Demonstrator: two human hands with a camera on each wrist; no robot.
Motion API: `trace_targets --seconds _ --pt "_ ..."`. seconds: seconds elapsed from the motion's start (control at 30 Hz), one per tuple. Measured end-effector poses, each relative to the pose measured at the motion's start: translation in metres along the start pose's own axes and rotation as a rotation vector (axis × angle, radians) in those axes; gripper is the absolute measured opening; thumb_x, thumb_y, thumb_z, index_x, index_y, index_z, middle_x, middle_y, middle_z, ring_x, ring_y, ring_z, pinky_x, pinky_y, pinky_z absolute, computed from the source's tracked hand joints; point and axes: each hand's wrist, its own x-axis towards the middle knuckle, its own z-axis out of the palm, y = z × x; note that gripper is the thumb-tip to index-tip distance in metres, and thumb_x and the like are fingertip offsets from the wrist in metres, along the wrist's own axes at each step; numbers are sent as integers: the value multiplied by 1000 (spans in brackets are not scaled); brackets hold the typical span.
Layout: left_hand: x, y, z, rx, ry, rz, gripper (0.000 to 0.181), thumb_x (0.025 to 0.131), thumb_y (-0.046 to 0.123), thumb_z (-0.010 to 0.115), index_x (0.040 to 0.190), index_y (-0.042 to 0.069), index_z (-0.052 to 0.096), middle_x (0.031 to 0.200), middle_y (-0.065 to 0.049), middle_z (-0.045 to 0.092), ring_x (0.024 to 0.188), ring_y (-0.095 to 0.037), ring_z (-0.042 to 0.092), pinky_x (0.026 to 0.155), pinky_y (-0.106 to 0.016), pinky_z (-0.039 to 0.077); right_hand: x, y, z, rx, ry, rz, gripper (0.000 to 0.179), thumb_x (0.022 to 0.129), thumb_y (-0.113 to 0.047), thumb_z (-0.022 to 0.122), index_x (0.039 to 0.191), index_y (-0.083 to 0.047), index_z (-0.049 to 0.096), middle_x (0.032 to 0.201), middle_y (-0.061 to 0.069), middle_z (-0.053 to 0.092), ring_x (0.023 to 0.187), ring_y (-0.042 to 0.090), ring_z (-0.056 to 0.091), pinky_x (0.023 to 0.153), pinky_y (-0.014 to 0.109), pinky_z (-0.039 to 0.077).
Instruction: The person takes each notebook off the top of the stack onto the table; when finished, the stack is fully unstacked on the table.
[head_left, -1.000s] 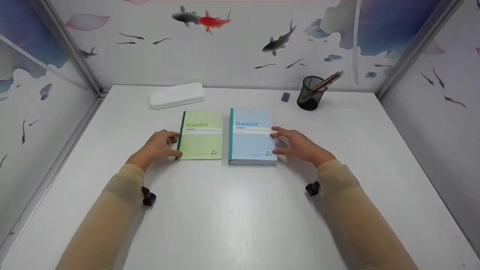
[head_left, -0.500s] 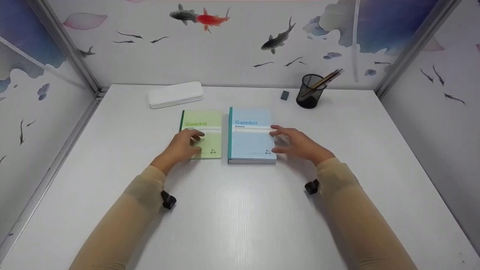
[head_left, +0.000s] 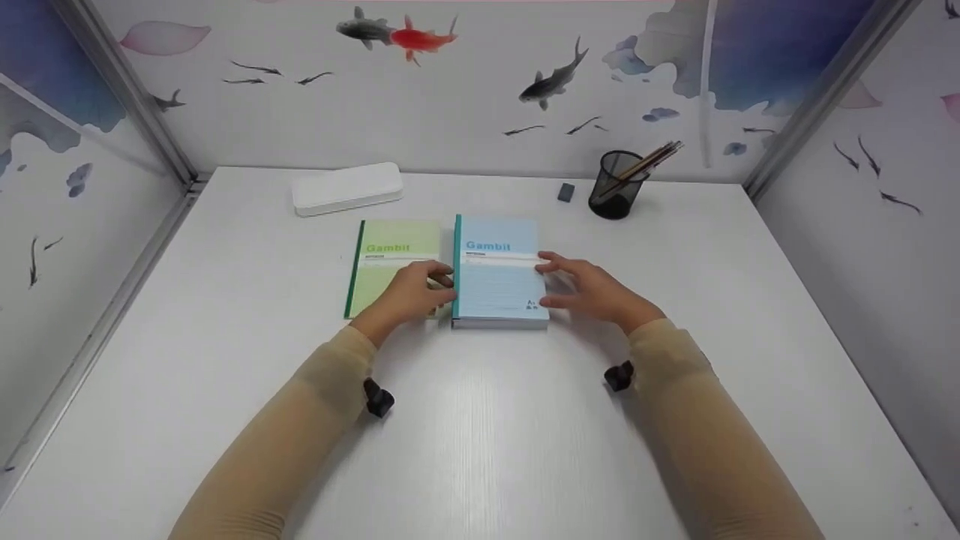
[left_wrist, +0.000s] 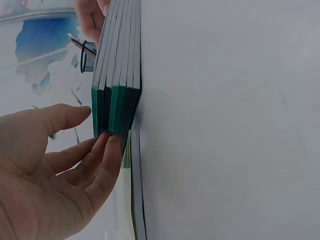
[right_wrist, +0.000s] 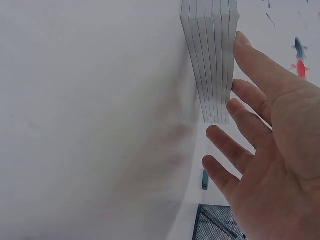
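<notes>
In the head view, a stack of several notebooks with a light blue cover (head_left: 495,283) lies flat on the white table, teal spines on the left. Close beside its left lies a lower green notebook (head_left: 371,287), now slightly askew and partly hidden by my left hand (head_left: 411,291). That hand reaches over the green cover, its fingertips right at the blue stack's spines (left_wrist: 116,107); the thumb is near the top one. My right hand (head_left: 592,291) is at the opposite side, its loosely bent fingers spread along the stack's page edges (right_wrist: 212,65), thumb by the top cover.
A white case (head_left: 347,189) lies at the back left of the table. Toward the back right are a small dark eraser (head_left: 566,193) and a black mesh pen cup (head_left: 613,196) with several pencils. Printed panels enclose the table at the back and sides.
My left hand has moved right, from the green notebook's spine across its cover to the blue stack's spines. The green notebook has turned slightly. My right hand stays at the blue stack's right edge.
</notes>
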Motion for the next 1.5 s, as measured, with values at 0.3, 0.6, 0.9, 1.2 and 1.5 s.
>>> trace_targets --seconds 0.3,0.6,0.9,1.2,1.5 --pt "3 2 6 -116 34 -93 52 93 18 77 140 7 57 124 -8 64 109 -22 65 94 -35 59 0 1 1 -9 9 7 66 91 -46 78 150 -32 52 170 -14 26 160 27 17 128 57 16" --pt "5 0 4 -198 15 -116 51 93 13 76 140 7 58 127 -9 64 110 -23 67 94 -34 59 -1 2 2 -36 51 -29 67 90 -47 78 150 -31 54 168 -14 30 157 27 23 127 58 20" --pt "7 -1 0 -242 12 -151 51 91 9 78 138 6 59 127 -10 64 108 -24 69 88 -33 61 -2 1 7 -42 70 -59 64 91 -40 79 149 -27 55 168 -11 32 157 29 25 126 58 20" --pt "4 -3 -7 -294 62 -162 54 89 10 80 139 10 60 128 -9 66 112 -25 67 95 -36 59 0 4 7 -25 58 -103 66 91 -43 78 150 -26 55 168 -9 34 158 27 26 127 55 21" --pt "2 -11 -22 -525 -23 -220 64 90 5 76 149 17 53 139 -8 62 116 -22 68 93 -34 60 1 1 4 -51 52 -105 62 89 -34 82 145 -17 60 165 -3 40 156 29 28 127 55 21"
